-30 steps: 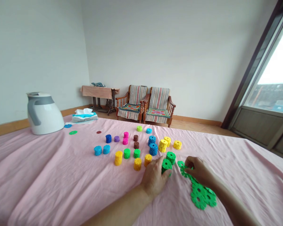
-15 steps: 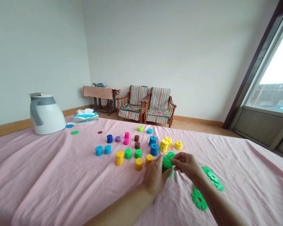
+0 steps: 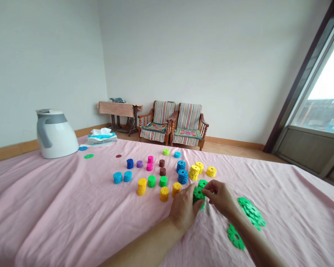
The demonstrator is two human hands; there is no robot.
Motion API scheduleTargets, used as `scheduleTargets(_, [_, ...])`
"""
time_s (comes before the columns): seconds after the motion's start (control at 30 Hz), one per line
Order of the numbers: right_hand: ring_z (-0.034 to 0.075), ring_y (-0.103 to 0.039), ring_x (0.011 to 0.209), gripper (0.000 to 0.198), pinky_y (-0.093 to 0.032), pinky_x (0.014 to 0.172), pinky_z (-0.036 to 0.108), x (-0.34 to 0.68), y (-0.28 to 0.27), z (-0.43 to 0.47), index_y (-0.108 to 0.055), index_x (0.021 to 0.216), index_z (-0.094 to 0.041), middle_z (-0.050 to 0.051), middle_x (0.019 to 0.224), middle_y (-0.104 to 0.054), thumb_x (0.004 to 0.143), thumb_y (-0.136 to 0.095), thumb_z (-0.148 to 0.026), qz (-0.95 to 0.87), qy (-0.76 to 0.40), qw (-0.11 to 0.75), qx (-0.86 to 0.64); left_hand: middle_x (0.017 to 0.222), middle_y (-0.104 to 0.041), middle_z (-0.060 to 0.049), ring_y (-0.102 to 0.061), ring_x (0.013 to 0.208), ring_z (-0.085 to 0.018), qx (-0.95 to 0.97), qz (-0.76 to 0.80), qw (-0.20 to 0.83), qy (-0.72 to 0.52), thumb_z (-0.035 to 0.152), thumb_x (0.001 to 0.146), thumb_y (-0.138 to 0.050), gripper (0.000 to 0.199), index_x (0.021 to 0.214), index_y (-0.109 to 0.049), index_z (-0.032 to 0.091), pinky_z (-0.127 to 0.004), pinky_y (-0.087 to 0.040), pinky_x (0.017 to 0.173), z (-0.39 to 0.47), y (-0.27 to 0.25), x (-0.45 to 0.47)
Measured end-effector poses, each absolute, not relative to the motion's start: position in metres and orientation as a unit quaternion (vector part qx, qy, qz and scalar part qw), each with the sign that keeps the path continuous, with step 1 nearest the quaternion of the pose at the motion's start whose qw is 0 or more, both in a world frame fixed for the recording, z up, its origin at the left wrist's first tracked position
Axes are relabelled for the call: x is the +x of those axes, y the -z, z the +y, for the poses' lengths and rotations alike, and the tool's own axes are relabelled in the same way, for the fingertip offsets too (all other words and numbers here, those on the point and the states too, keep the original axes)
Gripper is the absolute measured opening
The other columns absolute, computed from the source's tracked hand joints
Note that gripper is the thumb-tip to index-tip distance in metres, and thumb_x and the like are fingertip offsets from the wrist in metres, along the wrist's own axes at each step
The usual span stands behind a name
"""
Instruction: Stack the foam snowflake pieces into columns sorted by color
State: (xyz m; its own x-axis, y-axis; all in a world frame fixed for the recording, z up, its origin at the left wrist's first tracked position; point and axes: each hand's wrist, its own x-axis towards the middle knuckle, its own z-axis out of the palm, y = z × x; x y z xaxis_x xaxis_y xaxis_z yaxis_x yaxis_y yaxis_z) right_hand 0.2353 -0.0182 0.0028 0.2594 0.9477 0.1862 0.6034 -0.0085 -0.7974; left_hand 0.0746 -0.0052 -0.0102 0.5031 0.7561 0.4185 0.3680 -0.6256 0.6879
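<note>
My left hand (image 3: 183,204) is curled round the left side of a stack of green flower-shaped plastic discs (image 3: 199,193), its thumb in front. From the right, my right hand (image 3: 218,194) pinches the edge of the top disc, which lies about flat on the stack. Behind these stands another green stack (image 3: 203,183), partly hidden. Loose green discs lie in an overlapping pile (image 3: 250,212) beyond my right forearm, and others (image 3: 235,236) lie nearer to me, partly covered by that forearm.
Several stacks stand on the pink cloth (image 3: 72,215), among them yellow (image 3: 141,187), blue (image 3: 183,177) and brown (image 3: 162,171) ones. A white jug (image 3: 58,137) and a tissue box (image 3: 102,138) stand at the far left. Two wooden chairs (image 3: 187,126) are beyond the cloth.
The top green disc, tilted half a second ago, now sits flatter on the stack, with my right fingers still at its edge. My left hand stays round the stack.
</note>
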Motion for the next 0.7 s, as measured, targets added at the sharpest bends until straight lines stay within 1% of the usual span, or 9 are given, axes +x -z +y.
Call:
scheduleTargets(0.2, [0.016, -0.061, 0.049, 0.019, -0.043, 0.049, 0.024, 0.241, -0.006, -0.021, -0.060, 0.066, -0.019, -0.001, 0.055, -0.062, 0.071, -0.056, -0.036, -0.576, -0.196, 0.410, -0.680, 0.114, -0.064, -0.008, -0.058, 0.107, -0.027, 0.826, 0.331, 0.259, -0.376, 0.024, 0.082, -0.055, 0.035, 0.117, -0.054, 0.022, -0.038, -0.047, 0.089, -0.002, 0.013, 0.076])
scheduleTargets(0.33, [0.016, -0.063, 0.050, 0.020, -0.045, 0.050, 0.026, 0.259, -0.008, -0.021, -0.061, 0.068, -0.019, 0.001, 0.060, -0.065, 0.072, -0.054, -0.037, -0.567, -0.185, 0.424, -0.681, 0.113, -0.065, -0.007, -0.059, 0.106, -0.026, 0.825, 0.324, 0.256, -0.386, 0.026, 0.082, -0.057, 0.038, 0.119, -0.053, 0.023, -0.039, -0.047, 0.091, -0.002, 0.015, 0.076])
scheduleTargets(0.47, [0.018, -0.064, 0.053, 0.020, -0.045, 0.050, 0.026, 0.295, -0.008, -0.024, -0.060, 0.069, -0.019, 0.004, 0.062, -0.068, 0.071, -0.054, -0.037, -0.542, -0.130, 0.425, -0.713, 0.120, -0.062, -0.009, -0.056, 0.112, -0.028, 0.821, 0.330, 0.246, -0.396, 0.027, 0.080, -0.061, 0.048, 0.126, -0.049, 0.023, -0.043, -0.045, 0.095, -0.003, 0.018, 0.076])
scheduleTargets(0.53, [0.019, -0.065, 0.056, 0.019, -0.046, 0.052, 0.028, 0.317, -0.004, -0.026, -0.060, 0.069, -0.019, 0.005, 0.064, -0.068, 0.071, -0.053, -0.037, -0.542, -0.094, 0.393, -0.737, 0.124, -0.059, -0.010, -0.054, 0.116, -0.028, 0.824, 0.334, 0.238, -0.391, 0.027, 0.079, -0.063, 0.053, 0.129, -0.046, 0.021, -0.044, -0.043, 0.098, -0.004, 0.019, 0.076])
scheduleTargets(0.6, [0.021, -0.066, 0.063, 0.018, -0.047, 0.058, 0.030, 0.338, 0.003, -0.029, -0.060, 0.069, -0.019, 0.007, 0.068, -0.069, 0.069, -0.054, -0.035, -0.555, -0.068, 0.343, -0.754, 0.127, -0.057, -0.012, -0.052, 0.118, -0.028, 0.828, 0.336, 0.227, -0.386, 0.025, 0.078, -0.064, 0.056, 0.131, -0.044, 0.019, -0.044, -0.042, 0.100, -0.004, 0.020, 0.076])
scheduleTargets(0.7, [0.024, -0.066, 0.073, 0.020, -0.048, 0.065, 0.032, 0.360, 0.015, -0.034, -0.062, 0.074, -0.017, 0.011, 0.076, -0.071, 0.066, -0.057, -0.034, -0.566, -0.051, 0.280, -0.774, 0.126, -0.057, -0.013, -0.052, 0.118, -0.028, 0.832, 0.338, 0.208, -0.388, 0.024, 0.079, -0.063, 0.058, 0.132, -0.042, 0.017, -0.045, -0.042, 0.099, -0.006, 0.021, 0.076])
